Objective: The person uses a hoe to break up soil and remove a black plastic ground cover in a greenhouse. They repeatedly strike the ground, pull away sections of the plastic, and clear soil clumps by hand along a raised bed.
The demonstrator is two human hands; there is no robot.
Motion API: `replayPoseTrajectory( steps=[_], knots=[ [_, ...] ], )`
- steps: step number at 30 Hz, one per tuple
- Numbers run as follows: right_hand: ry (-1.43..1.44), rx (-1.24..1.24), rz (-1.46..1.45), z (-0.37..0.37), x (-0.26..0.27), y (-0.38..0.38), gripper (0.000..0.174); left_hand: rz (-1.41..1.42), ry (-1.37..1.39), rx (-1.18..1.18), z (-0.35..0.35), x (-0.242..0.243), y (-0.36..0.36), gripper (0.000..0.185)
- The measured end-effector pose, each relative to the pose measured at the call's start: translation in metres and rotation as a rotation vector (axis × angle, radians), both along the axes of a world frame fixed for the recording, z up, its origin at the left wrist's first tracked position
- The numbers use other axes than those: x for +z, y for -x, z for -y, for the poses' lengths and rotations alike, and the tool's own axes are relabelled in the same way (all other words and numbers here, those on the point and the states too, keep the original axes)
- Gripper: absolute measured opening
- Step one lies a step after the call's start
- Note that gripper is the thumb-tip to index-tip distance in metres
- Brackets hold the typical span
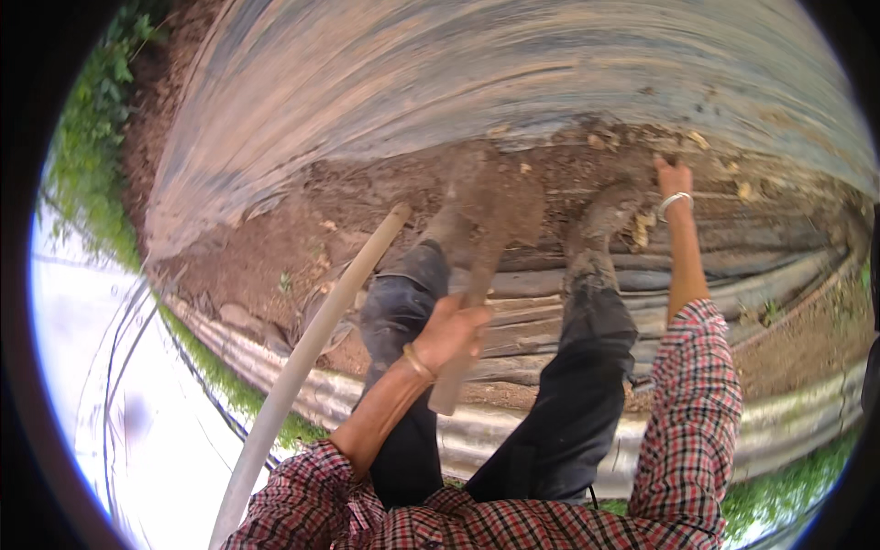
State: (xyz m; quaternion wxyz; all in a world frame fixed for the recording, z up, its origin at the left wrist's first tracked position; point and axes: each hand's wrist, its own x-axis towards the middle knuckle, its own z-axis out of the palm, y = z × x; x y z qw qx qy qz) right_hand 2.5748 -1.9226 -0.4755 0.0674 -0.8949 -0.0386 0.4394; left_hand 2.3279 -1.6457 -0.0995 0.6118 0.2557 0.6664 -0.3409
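Observation:
My left hand grips the wooden handle of a short hoe-like tool. Its broad, soil-coloured blade end is blurred over the dirt between my feet. My right hand reaches down to the loose soil along the lower edge of a large mud-smeared surface, which looks like sheeting. Blur and dirt hide whether those fingers hold anything. Both muddy boots stand on the ground, one on each side of the tool.
A pale pole slants up past my left arm. Weathered wooden poles lie side by side under and behind my feet. Corrugated metal sheeting borders the strip. Green foliage and bare earth lie at the left.

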Motion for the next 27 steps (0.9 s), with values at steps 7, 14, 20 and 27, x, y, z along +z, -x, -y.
replayPoseTrajectory(
  steps=[7,14,20,27],
  knots=[
    [0.156,-0.053,0.147,0.002,-0.089,-0.057,0.074,-0.035,-0.006,0.384,0.029,-0.031,0.011,0.015],
    [-0.004,0.121,0.166,-0.148,-0.014,0.094,0.080,-0.020,0.030,0.456,0.043,-0.067,0.017,0.016],
    [-0.209,0.366,-0.186,-0.199,0.046,0.156,0.067,0.018,0.021,0.583,0.051,-0.065,0.021,0.017],
    [-0.275,0.452,-0.128,-0.274,0.070,0.140,0.046,0.035,0.052,0.762,0.015,-0.059,0.029,0.020]
  ],
)
